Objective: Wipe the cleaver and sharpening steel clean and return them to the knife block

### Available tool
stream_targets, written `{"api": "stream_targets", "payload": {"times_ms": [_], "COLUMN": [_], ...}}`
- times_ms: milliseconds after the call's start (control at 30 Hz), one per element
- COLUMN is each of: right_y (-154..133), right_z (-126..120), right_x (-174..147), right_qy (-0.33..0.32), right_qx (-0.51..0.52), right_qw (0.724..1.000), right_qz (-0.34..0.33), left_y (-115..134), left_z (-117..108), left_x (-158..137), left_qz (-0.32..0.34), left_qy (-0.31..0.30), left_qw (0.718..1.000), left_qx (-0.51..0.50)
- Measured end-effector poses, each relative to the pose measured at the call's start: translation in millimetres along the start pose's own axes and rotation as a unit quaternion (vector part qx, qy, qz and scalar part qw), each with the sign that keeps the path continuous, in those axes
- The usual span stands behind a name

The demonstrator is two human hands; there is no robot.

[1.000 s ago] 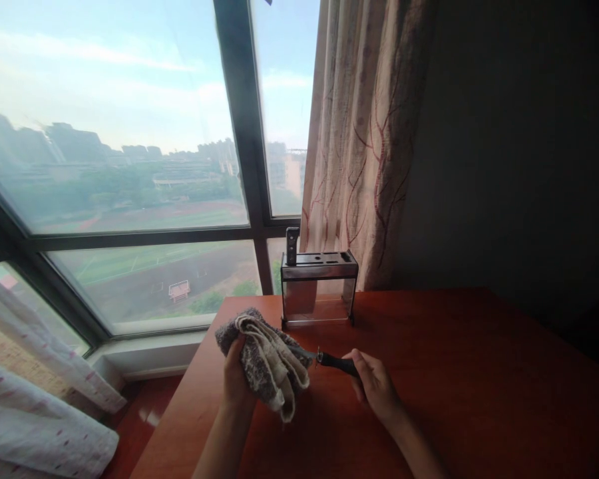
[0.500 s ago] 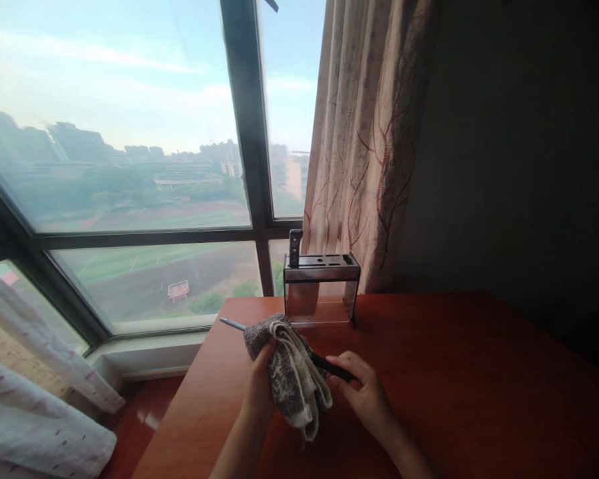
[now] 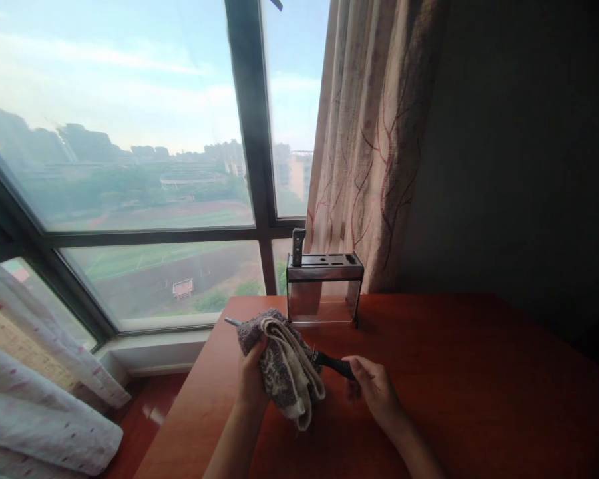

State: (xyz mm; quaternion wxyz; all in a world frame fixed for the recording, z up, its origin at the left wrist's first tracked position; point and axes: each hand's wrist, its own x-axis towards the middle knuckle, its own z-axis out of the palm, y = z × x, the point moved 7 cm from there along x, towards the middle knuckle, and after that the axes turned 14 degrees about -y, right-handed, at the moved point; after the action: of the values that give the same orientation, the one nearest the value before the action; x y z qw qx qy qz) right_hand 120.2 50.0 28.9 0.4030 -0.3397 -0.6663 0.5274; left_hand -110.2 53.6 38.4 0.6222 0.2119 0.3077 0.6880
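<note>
Gripping a bunched terry towel (image 3: 284, 379), the left hand (image 3: 253, 378) presses its thumb against the near side of the cloth; the other fingers are hidden behind it. The towel is mottled grey-brown and off-white, with a rough looped pile, and its pale edges hang in several loose folds toward the viewer. Wrapped inside it is a black-handled metal rod (image 3: 334, 364), shaped like a honing steel. A short, slim grey tip pokes out of the towel's far left side; the middle of the shaft is covered. At the other end, a small metal guard sits just outside the cloth, where the dark, ribbed-looking handle begins. The right hand (image 3: 374, 386) pinches the end of that handle between thumb and fingers, though the lower fingers are blurred.

Rod and towel are held above the near left part of a glossy reddish-brown table (image 3: 439, 372). Just beyond them, at the table's far edge, stands a slotted metal knife block (image 3: 324, 273) with see-through sides. A knife (image 3: 298, 247) stands in its leftmost slot, its dark handle upright and dotted with pale rivets.
</note>
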Motion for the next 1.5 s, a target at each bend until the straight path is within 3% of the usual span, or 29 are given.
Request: {"api": "stream_targets", "payload": {"times_ms": [267,633,967,1200,1500], "right_y": [-12.3,1.4,-7.2,1.2,7.8], "right_z": [-16.8,-16.9,-29.1,-31.1,-37.5], "right_x": [-1.0,-1.0,-3.9,-4.0,-6.3], "right_qy": [0.073,0.059,0.092,0.104,0.129], "right_qx": [-0.098,0.020,-0.058,-0.042,0.038], "right_qw": [0.989,0.998,0.992,0.994,0.991], "right_qz": [-0.079,0.011,-0.062,0.000,0.012], "left_y": [9.8,11.8,21.4,26.5,35.1], "left_z": [6.5,-3.7,-13.8,-16.4,-17.2], "left_x": [-3.4,0.6,4.3,4.4,1.2], "left_qz": [0.031,0.046,0.068,0.077,0.109], "left_qy": [0.008,0.009,0.024,0.038,0.069], "left_qw": [0.999,0.999,0.997,0.996,0.990], "left_qx": [0.020,0.027,0.015,0.024,0.051]}}
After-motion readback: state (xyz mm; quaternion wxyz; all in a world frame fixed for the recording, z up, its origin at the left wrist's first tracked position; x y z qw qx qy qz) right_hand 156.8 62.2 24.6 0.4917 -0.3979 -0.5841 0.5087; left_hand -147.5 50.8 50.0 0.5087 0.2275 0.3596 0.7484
